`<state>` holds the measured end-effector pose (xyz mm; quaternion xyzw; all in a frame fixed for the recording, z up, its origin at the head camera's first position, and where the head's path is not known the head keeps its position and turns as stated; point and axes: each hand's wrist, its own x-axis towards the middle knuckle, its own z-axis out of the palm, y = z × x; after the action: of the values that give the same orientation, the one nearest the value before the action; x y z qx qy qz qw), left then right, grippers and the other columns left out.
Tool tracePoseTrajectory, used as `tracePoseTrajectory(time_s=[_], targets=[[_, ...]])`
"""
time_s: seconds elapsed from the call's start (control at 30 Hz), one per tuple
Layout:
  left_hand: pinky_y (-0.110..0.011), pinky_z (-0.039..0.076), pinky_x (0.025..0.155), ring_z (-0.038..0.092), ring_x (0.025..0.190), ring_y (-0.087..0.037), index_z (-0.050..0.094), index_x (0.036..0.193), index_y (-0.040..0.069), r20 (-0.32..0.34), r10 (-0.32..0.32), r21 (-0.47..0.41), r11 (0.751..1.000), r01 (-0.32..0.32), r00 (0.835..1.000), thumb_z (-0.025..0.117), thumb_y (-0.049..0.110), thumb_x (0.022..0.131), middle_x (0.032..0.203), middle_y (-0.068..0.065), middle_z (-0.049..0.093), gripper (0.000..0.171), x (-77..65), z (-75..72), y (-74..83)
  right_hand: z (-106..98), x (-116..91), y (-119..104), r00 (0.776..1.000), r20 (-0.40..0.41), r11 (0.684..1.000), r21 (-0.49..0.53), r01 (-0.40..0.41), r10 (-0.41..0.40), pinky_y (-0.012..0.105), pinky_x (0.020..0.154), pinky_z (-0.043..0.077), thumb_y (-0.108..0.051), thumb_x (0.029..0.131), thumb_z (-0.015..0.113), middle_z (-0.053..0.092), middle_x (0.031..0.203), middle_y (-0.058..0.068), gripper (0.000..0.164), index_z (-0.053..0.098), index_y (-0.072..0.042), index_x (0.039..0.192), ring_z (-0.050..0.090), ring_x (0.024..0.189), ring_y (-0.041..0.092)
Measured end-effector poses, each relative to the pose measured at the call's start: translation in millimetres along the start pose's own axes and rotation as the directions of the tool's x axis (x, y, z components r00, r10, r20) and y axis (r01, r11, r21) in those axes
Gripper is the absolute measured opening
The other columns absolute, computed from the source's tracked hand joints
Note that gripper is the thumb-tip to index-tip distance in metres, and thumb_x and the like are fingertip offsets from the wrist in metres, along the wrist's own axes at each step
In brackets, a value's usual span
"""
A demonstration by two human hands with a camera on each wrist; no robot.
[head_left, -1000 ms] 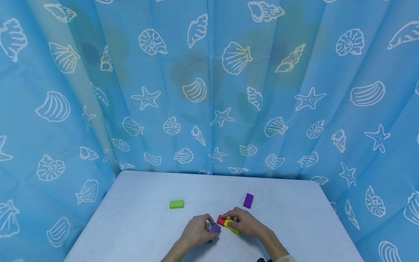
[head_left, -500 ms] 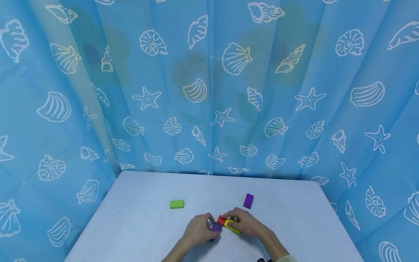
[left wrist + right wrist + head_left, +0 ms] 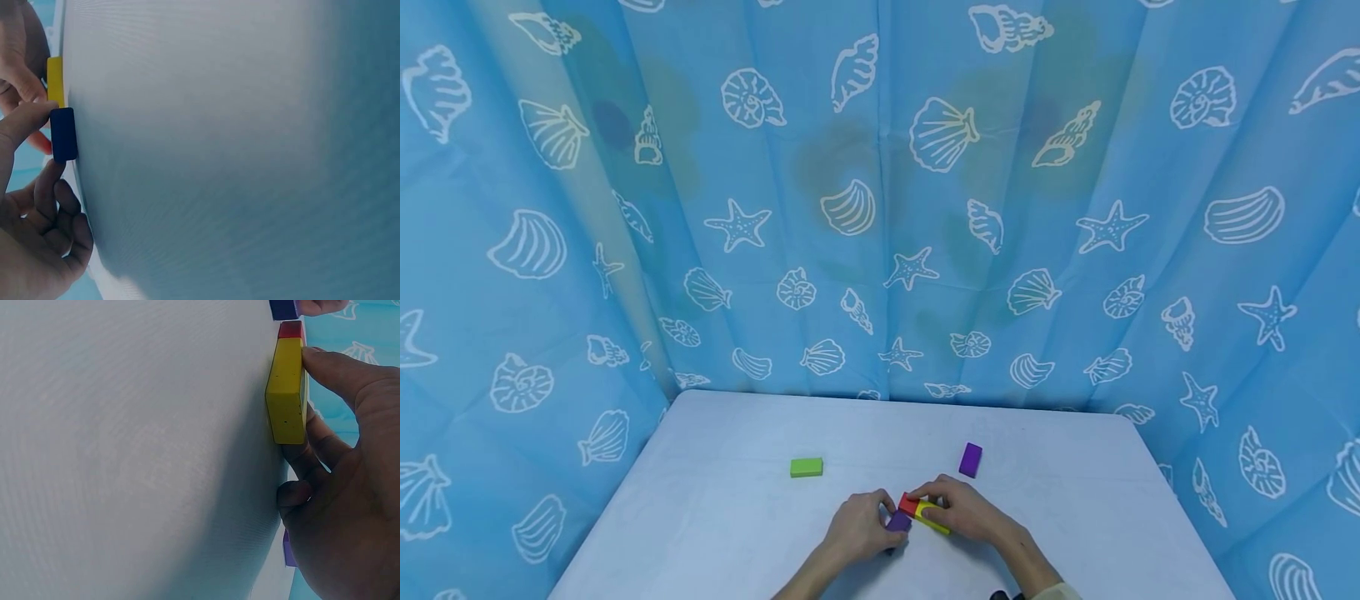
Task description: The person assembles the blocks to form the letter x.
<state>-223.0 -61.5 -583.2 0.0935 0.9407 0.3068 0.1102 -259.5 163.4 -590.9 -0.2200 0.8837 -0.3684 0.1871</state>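
1. Risk, alignment: the dark purple block (image 3: 898, 522) is lying just beside the red block (image 3: 907, 503); contact is not showing clearly. Too firm a push from the left grip (image 3: 859, 527) could be knocking the red piece out of line with the yellow block (image 3: 934, 516).
2. Risk, slip: the left grip is pinching the dark purple block by its ends; uneven pressure could be twisting it.
3. Risk, brace: the right grip (image 3: 964, 509) is holding the yellow block narrowly, with a finger reaching the red; slackening could be letting both drift.
4. Appearance: the blocks are showing plain, straight-edged faces. The yellow is bearing small dark specks; the held purple is looking almost navy in the left wrist view.
5. Location: these three are occupying the near part of the white surface (image 3: 730, 533), between the grips. A green block (image 3: 807, 467) and a second purple block (image 3: 971, 459) are lying farther back, well apart.
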Motion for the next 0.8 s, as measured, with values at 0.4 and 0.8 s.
tracePoseTrajectory(time_s=[0.4, 0.8], targets=[[-0.027, 0.04, 0.057, 0.054, 0.062, -0.012, 0.068, 0.103, 0.018, 0.012, -0.023, -0.056, 0.998, 0.023, 1.0, 0.087, 0.043, 0.075, 0.07, 0.007, 0.058, 0.043, 2.5, 0.4, -0.2, -0.5, 1.0, 1.5, 1.0, 0.005, 1.0, -0.002, -0.004, 0.004, 0.031, 0.078, 0.045, -0.028, 0.097, 0.067, 0.06, 0.107, -0.01, 0.028, 0.07, -0.034, 0.125, 0.052, 0.09, 0.014], [-0.025, 0.038, 0.053, 0.054, 0.058, -0.011, 0.069, 0.102, 0.019, -0.004, -0.018, -0.088, 0.996, 0.018, 1.0, 0.085, 0.04, 0.078, 0.066, 0.008, 0.058, 0.036, 1.6, 1.6, 0.1, -1.1, -0.5, -0.5, 1.0, -0.004, 1.0, -0.008, 0.009, -0.009, 0.032, 0.079, 0.046, -0.028, 0.097, 0.067, 0.06, 0.107, -0.009, 0.027, 0.071, -0.033, 0.124, 0.052, 0.091, 0.014]])
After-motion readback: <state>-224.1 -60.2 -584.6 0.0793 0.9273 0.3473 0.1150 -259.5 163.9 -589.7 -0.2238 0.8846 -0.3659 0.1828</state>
